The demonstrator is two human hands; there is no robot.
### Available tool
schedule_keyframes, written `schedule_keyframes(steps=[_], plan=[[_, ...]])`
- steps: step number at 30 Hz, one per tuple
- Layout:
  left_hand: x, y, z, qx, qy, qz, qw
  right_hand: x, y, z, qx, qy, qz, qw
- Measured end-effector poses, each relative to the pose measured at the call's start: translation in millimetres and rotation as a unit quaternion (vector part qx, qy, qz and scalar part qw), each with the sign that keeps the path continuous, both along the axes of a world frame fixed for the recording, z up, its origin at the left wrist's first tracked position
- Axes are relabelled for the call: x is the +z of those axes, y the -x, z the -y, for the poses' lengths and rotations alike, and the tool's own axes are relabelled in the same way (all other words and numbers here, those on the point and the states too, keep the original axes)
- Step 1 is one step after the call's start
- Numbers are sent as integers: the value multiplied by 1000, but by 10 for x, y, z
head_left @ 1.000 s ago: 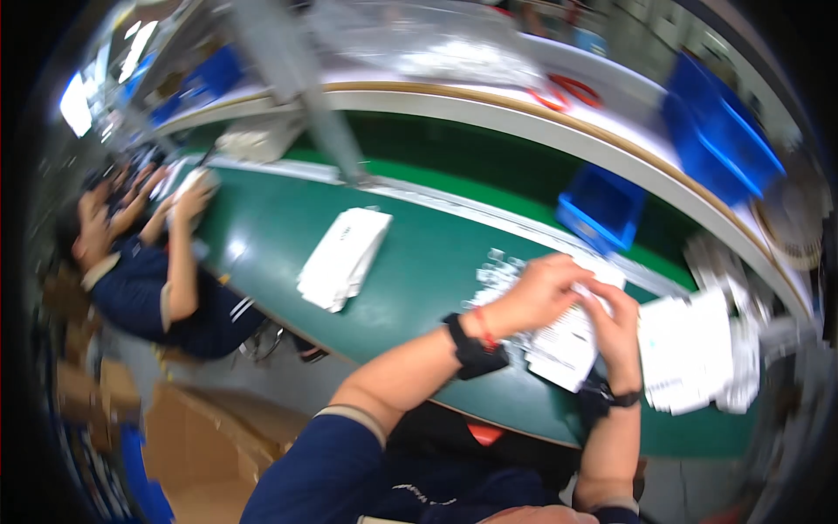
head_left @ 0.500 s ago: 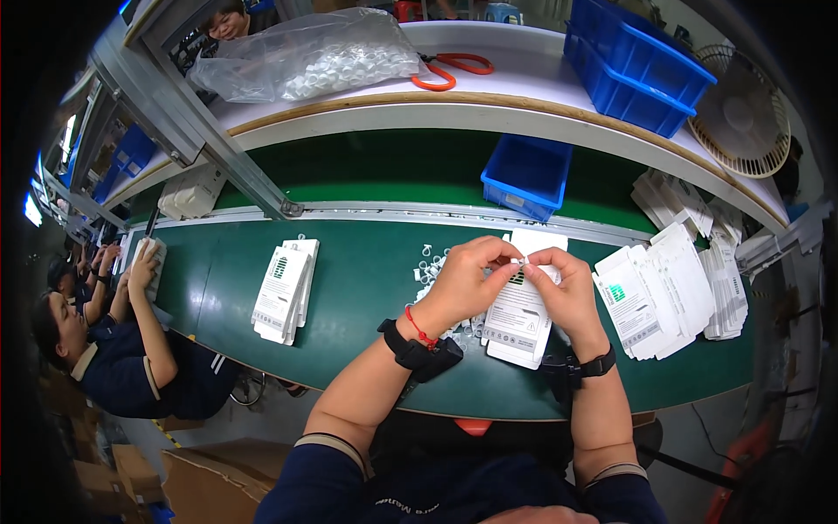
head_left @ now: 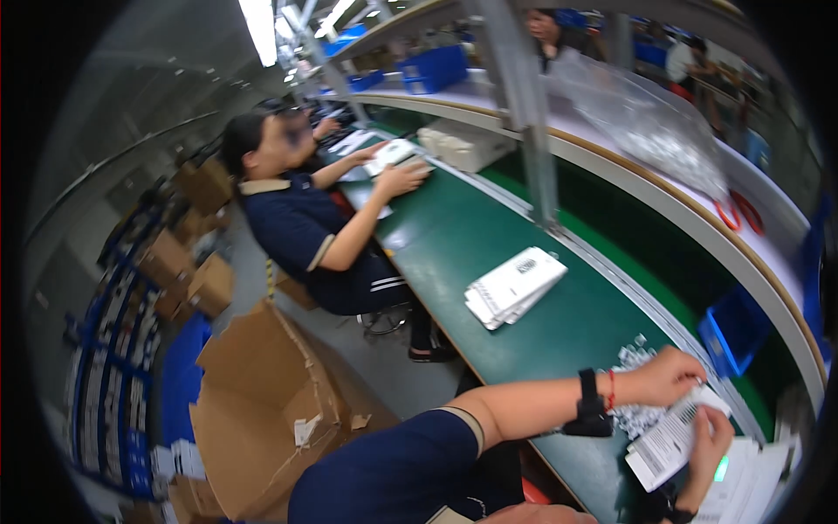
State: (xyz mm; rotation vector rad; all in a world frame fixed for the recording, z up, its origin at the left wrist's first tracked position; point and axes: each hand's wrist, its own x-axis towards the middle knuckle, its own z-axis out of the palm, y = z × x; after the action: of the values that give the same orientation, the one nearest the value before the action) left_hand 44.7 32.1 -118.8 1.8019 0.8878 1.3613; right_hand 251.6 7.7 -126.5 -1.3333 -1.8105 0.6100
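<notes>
At the right, my right hand (head_left: 710, 445) grips a flat white box (head_left: 668, 447) with dark print by its side edge, tilted above the bench. My left hand (head_left: 661, 377) is closed at the box's upper end, thumb and fingertips pinched together. Something small and pale shows at those fingertips, too blurred to name. Below my left wrist lies a pile of small white ring-shaped plastic pieces (head_left: 635, 423), partly hidden by my arm and the box. More flat white boxes (head_left: 742, 480) lie beyond my right hand, one with a green mark.
A stack of white boxes (head_left: 515, 286) lies on the green bench (head_left: 445, 249). A co-worker (head_left: 297, 218) handles white boxes farther left. A blue bin (head_left: 735, 330) stands under the shelf, which holds a plastic bag (head_left: 650, 122) and red-handled scissors (head_left: 740, 212). An open carton (head_left: 262, 410) stands behind.
The view has swung left, bringing the co-worker and carton into fuller sight. My hands, together at the box's top before, have parted; the right now grips its side.
</notes>
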Motion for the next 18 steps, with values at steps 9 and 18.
schedule_keyframes(steps=[9, 18], plan=[[184, 104, 107, 3, 81, 38, 996, -295, -586, -244, -33, 24, 11, 999], [137, 8, 151, 6, -112, 50, 992, 587, 290, 269, -118, 72, 112, 984]])
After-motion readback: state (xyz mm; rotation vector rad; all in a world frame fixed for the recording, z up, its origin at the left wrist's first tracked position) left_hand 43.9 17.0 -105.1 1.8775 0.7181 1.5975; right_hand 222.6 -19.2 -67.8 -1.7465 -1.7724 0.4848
